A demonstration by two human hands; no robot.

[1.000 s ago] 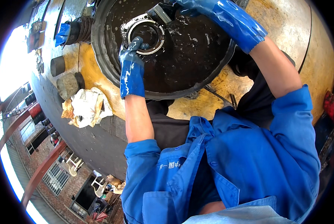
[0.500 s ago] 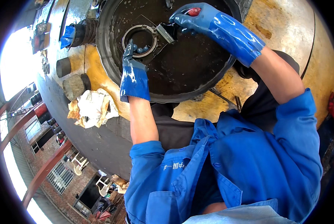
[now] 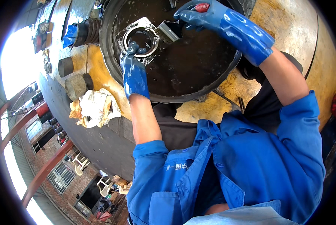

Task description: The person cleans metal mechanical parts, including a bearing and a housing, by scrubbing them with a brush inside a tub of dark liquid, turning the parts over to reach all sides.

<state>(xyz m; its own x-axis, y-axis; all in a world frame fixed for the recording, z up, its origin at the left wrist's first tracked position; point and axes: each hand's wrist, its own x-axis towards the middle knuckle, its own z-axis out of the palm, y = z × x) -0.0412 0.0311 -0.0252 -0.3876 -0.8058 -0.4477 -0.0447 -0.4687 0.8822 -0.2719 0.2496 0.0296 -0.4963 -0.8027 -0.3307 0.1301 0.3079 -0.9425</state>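
Observation:
Blue rubber gloves cover both my hands. My left hand [image 3: 134,67] is closed on the near side of a wet metal flange [image 3: 144,23], a squarish plate with a raised round ring and a large hole; its fingers curl into the hole. Held in my right hand [image 3: 209,17] is a flat brush [image 3: 170,31], with a bit of red handle showing between the fingers. The bristles point left and touch or nearly touch the ring's right edge. Both are over dark liquid [image 3: 190,71] in a round black basin [image 3: 168,99].
A crumpled, stained white cloth [image 3: 96,107] lies left of the basin, near two short dark cylinders [image 3: 76,87]. Farther up stands a stack of dark rings [image 3: 88,33] with something blue beside it. Thin dark rods [image 3: 228,99] lie by my knee on the yellow-stained floor.
The flange has come up out of the liquid, so its square plate now shows around the ring. The brush has shifted slightly, staying at the ring's right edge.

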